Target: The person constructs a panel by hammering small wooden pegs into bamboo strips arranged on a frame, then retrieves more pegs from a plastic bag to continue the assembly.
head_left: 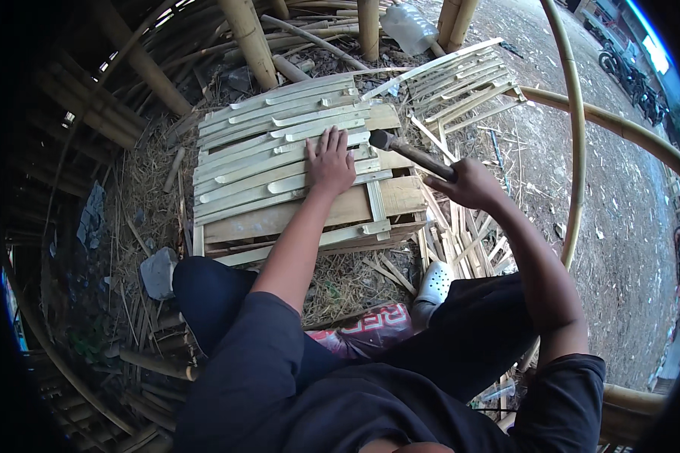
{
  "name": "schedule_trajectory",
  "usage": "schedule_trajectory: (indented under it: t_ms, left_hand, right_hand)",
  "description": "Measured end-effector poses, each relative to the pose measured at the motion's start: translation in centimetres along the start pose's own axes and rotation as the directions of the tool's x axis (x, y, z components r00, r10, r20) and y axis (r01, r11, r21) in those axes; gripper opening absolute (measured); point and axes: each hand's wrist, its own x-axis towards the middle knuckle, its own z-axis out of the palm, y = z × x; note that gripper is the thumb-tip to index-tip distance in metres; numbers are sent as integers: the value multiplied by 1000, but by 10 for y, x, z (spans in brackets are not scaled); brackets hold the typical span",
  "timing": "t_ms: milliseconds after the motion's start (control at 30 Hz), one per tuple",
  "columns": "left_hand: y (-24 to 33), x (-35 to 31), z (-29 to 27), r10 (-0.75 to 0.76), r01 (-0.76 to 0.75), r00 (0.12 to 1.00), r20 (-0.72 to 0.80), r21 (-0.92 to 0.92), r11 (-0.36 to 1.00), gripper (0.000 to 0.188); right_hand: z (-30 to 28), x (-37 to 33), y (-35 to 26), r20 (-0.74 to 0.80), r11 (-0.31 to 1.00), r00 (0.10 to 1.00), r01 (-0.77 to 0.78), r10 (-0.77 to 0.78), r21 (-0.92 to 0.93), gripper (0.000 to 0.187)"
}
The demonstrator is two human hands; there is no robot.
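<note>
My left hand point(332, 161) lies flat, fingers spread, on the pale bamboo slats point(257, 167) set side by side over a low wooden crate point(268, 217). In my right hand point(472, 184) is a hammer point(419, 156), gripped by its wooden handle. The hammer's dark head sits at the right ends of the slats, just right of my left fingers; whether it touches them I cannot tell. One slat point(306, 243) lies along the crate's near edge, apart from the others.
A second slatted panel point(461, 83) lies beyond the crate at right. Loose bamboo strips point(465, 238) are heaped right of the crate. Bamboo posts point(248, 41) stand at the back, and a curved pole point(576, 143) rises on the right. A plastic jug point(409, 30) lies behind.
</note>
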Motion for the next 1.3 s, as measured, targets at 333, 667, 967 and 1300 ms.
schedule_trajectory:
  t_ms: [333, 667, 967, 1300]
  left_hand:
    - [-2, -4, -3, -18, 16, 999, -44, -57, 998, 57]
    - [-3, -4, -10, 42, -42, 998, -36, -11, 999, 56]
    - [-2, 0, -10, 42, -43, 997, -58, -15, 999, 53]
    - [-4, -1, -7, 35, -38, 995, -91, -39, 998, 53]
  right_hand:
    - [12, 72, 37, 20, 746, 762, 638, -647, -190, 73]
    - [54, 103, 85, -3, 695, 695, 718, -719, -40, 71]
    - [58, 119, 88, 42, 706, 706, 708, -707, -12, 68]
    - [56, 108, 81, 81, 769, 768, 639, -635, -30, 65]
